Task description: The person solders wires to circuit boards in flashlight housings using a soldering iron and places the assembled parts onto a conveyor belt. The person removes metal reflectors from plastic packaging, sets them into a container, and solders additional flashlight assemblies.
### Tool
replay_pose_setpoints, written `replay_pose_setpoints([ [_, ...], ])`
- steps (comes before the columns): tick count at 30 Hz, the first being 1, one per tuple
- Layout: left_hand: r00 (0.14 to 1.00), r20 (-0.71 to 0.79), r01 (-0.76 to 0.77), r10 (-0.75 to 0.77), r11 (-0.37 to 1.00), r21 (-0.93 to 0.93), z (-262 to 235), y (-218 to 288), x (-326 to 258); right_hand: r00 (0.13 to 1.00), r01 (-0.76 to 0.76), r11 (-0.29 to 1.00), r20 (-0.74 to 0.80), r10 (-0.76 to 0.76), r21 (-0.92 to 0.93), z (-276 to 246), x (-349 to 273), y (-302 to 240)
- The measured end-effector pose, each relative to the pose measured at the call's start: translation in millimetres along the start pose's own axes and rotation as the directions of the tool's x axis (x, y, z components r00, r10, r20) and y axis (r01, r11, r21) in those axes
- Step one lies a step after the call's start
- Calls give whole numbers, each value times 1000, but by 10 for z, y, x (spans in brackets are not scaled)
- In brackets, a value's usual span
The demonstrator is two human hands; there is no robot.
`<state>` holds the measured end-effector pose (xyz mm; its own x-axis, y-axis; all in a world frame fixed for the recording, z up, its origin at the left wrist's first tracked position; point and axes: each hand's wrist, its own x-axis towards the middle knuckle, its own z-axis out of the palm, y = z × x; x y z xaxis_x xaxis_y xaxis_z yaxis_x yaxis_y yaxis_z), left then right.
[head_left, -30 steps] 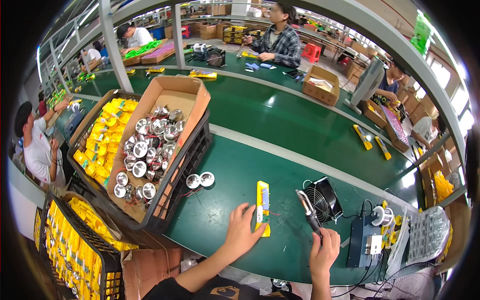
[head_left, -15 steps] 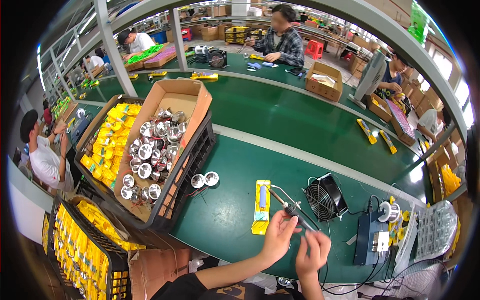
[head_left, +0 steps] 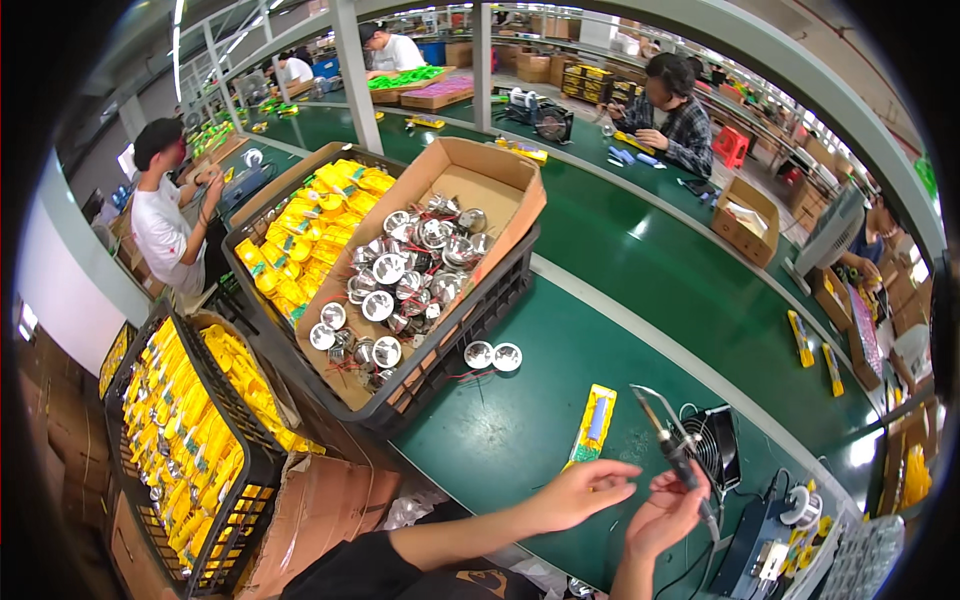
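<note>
Ahead of my fingers a long green workbench (head_left: 640,270) stretches off under grey metal frame posts (head_left: 350,70). Well beyond, more green benches (head_left: 330,125) run in rows. Strip lights (head_left: 178,12) glow overhead, far to my left

Cardboard box (head_left: 478,190) w/ silver reflectors (head_left: 400,285) in black crate (head_left: 470,330); 2 more (head_left: 493,355) on green bench (head_left: 500,440).
</note>
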<state>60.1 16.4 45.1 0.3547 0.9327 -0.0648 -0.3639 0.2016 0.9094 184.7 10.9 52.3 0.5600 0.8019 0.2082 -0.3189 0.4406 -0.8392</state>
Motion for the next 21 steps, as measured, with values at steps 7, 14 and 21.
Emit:
replay_pose_setpoints([
  [7,648,-497,216,578,486,847,-1149,226,-148,948,68,998,310,-68,9,-291,421,-320],
  [14,622,-358,248,697,258,934,-1349,109,119,967,30,1000,253,-30,2,-438,395,-136],
  [21,623,-330,215,709,250,944,-1411,160,168,977,-8,996,211,26,-85,-556,297,-159],
])
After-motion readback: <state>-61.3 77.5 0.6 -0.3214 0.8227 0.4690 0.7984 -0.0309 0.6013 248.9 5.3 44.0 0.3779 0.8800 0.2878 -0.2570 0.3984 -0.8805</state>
